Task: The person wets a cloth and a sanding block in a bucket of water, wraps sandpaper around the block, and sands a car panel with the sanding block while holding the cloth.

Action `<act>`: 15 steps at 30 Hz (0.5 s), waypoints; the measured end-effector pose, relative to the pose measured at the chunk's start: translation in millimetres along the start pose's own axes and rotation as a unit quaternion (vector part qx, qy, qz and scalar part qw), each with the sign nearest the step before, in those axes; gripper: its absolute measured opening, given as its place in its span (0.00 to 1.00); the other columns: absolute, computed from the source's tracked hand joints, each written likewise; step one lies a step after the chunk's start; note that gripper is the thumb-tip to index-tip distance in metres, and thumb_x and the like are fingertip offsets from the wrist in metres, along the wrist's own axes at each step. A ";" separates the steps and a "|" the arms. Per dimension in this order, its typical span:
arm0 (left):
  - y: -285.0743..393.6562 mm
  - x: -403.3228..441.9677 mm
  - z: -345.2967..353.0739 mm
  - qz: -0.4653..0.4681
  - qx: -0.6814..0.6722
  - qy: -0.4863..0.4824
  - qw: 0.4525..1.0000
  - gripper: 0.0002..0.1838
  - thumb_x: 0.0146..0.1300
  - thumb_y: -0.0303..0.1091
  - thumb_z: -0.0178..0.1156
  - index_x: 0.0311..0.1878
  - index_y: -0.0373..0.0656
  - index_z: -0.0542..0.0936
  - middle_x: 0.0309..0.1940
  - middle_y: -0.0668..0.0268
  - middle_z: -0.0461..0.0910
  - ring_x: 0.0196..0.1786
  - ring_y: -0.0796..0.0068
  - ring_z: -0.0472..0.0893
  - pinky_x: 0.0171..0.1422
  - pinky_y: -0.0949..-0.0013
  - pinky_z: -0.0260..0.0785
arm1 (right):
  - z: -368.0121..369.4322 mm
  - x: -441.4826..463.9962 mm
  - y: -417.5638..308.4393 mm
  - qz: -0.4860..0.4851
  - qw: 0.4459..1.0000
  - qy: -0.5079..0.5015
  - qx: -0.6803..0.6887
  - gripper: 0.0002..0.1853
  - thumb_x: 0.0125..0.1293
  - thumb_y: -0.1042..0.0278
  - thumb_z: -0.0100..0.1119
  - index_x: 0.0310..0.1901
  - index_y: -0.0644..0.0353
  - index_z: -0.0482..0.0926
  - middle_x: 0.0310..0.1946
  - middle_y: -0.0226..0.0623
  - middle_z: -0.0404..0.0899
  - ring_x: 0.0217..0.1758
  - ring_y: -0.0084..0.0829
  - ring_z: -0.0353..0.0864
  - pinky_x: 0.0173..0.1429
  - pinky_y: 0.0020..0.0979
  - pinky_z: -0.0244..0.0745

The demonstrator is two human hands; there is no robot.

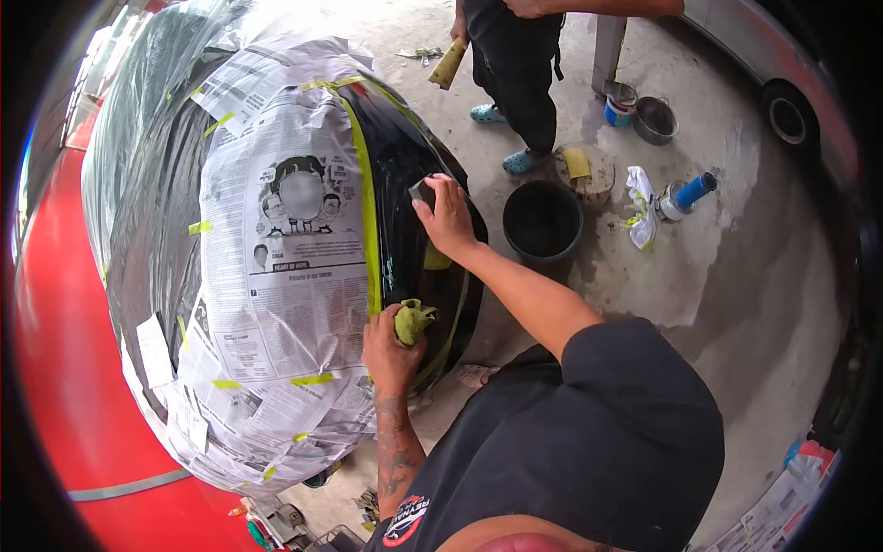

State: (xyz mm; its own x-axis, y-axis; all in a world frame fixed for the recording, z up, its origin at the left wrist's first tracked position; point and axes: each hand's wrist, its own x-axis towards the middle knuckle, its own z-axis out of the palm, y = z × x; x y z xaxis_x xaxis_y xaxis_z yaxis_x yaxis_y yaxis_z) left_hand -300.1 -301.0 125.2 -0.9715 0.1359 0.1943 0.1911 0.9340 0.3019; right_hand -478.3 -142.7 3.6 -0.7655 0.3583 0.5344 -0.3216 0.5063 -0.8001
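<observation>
My left hand is closed around a crumpled yellow-green rag at the lower edge of a glossy black car panel. Farther up the same panel, my right hand grips a small dark grey sanding block between thumb and fingers, close against the surface. Wet-looking streaks mark the panel between the hands. Yellow-green masking tape runs along its left side, holding newspaper over the neighbouring bodywork. Beside my right forearm, a yellow patch shows on the panel, partly hidden.
A black bucket stands on the concrete floor right of the panel. Near it are a yellow sponge, a white cloth and a blue-topped can. Another person stands ahead, holding a yellowish flat piece. A parked car is at right.
</observation>
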 end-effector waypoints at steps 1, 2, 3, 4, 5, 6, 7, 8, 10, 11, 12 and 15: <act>-0.9 -1.6 -0.2 -0.002 0.000 -0.004 1.000 0.27 0.50 0.33 0.75 0.56 0.53 0.81 0.47 0.63 0.82 0.51 0.51 0.81 0.55 0.50 0.77 | 4.5 2.2 5.5 0.005 1.000 0.013 0.007 0.26 0.67 0.62 0.71 0.62 0.59 0.72 0.62 0.47 0.73 0.62 0.55 0.75 0.64 0.54 0.73; -2.3 -2.7 -1.0 -0.002 0.000 -0.006 1.000 0.28 0.50 0.33 0.75 0.57 0.52 0.81 0.47 0.63 0.82 0.51 0.50 0.81 0.55 0.50 0.77 | 3.8 -9.3 1.8 -0.003 1.000 0.013 0.016 0.27 0.66 0.63 0.71 0.62 0.60 0.72 0.63 0.49 0.73 0.63 0.56 0.75 0.65 0.55 0.72; -2.3 0.4 -0.1 0.002 -0.004 -0.003 1.000 0.28 0.49 0.33 0.75 0.57 0.52 0.81 0.47 0.63 0.82 0.51 0.50 0.81 0.56 0.50 0.77 | -0.1 -26.1 -5.9 -0.016 1.000 0.016 0.022 0.27 0.66 0.63 0.72 0.63 0.61 0.72 0.63 0.50 0.72 0.64 0.57 0.74 0.66 0.56 0.71; -3.0 1.6 0.8 0.004 -0.006 -0.001 1.000 0.28 0.50 0.33 0.75 0.57 0.52 0.81 0.48 0.63 0.83 0.52 0.50 0.81 0.56 0.50 0.77 | -3.8 -50.0 -14.0 -0.026 0.999 0.004 0.041 0.28 0.66 0.64 0.72 0.63 0.61 0.72 0.64 0.52 0.72 0.65 0.57 0.74 0.68 0.56 0.70; -5.4 -1.1 1.4 0.007 -0.009 0.003 1.000 0.27 0.50 0.33 0.75 0.57 0.52 0.81 0.48 0.63 0.83 0.52 0.50 0.81 0.56 0.50 0.77 | -8.3 -77.3 -22.2 -0.037 0.998 -0.007 0.057 0.28 0.66 0.64 0.72 0.63 0.61 0.72 0.65 0.53 0.72 0.66 0.57 0.74 0.69 0.57 0.69; -5.9 -0.8 4.0 0.010 -0.013 0.008 1.000 0.27 0.50 0.33 0.75 0.56 0.52 0.81 0.48 0.63 0.83 0.52 0.50 0.81 0.56 0.50 0.77 | -15.9 -105.5 -28.8 -0.043 0.997 -0.030 0.061 0.28 0.66 0.64 0.72 0.63 0.62 0.72 0.66 0.54 0.71 0.67 0.57 0.73 0.69 0.57 0.69; -5.1 0.2 5.3 0.011 -0.011 0.007 1.000 0.27 0.50 0.34 0.75 0.56 0.52 0.81 0.48 0.63 0.83 0.52 0.50 0.81 0.56 0.50 0.77 | -19.4 -117.1 -29.6 -0.047 0.995 -0.056 0.067 0.28 0.66 0.64 0.72 0.64 0.62 0.72 0.66 0.55 0.71 0.67 0.58 0.73 0.70 0.56 0.69; -5.4 -0.9 3.7 0.009 -0.005 0.004 1.000 0.27 0.50 0.34 0.75 0.56 0.53 0.81 0.48 0.63 0.83 0.52 0.50 0.81 0.56 0.50 0.77 | -16.3 -102.0 -24.1 -0.036 0.997 -0.036 0.059 0.28 0.66 0.64 0.72 0.63 0.62 0.72 0.66 0.55 0.71 0.67 0.57 0.73 0.70 0.56 0.70; -3.4 0.2 1.0 0.003 0.005 -0.001 1.000 0.27 0.50 0.35 0.75 0.56 0.53 0.81 0.48 0.62 0.83 0.52 0.51 0.81 0.56 0.50 0.77 | -5.9 -71.2 -12.5 -0.009 0.999 -0.005 0.051 0.27 0.67 0.64 0.71 0.63 0.61 0.72 0.66 0.53 0.71 0.67 0.57 0.73 0.70 0.56 0.70; -1.3 0.1 0.3 -0.001 0.008 -0.002 1.000 0.27 0.50 0.35 0.76 0.56 0.53 0.81 0.47 0.62 0.83 0.52 0.51 0.81 0.55 0.50 0.77 | 4.1 -43.7 -1.7 0.026 0.999 0.034 0.026 0.25 0.68 0.64 0.70 0.62 0.61 0.72 0.64 0.50 0.73 0.66 0.57 0.74 0.67 0.54 0.72; -0.3 -0.7 -0.6 -0.006 0.011 -0.003 1.000 0.27 0.50 0.35 0.76 0.56 0.53 0.81 0.47 0.62 0.82 0.52 0.51 0.81 0.55 0.50 0.77 | 17.3 -14.3 21.3 0.066 0.997 0.036 0.024 0.25 0.68 0.64 0.70 0.62 0.61 0.72 0.63 0.49 0.73 0.64 0.57 0.75 0.66 0.54 0.73; -1.6 -0.6 0.1 -0.004 0.003 0.000 1.000 0.27 0.50 0.36 0.76 0.56 0.53 0.81 0.47 0.63 0.82 0.52 0.51 0.81 0.54 0.50 0.77 | 17.6 4.5 25.8 0.101 0.995 0.014 0.019 0.24 0.68 0.64 0.69 0.62 0.61 0.73 0.61 0.50 0.74 0.63 0.56 0.76 0.67 0.52 0.72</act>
State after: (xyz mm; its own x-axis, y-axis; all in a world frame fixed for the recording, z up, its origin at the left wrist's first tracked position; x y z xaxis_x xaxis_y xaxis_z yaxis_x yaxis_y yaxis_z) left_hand -299.9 -302.5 124.6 -0.9729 0.1294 0.1918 0.1832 0.9371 0.2970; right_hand -499.8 -141.9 -19.5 -0.8015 0.4714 0.3679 -0.1840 0.3910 -0.9018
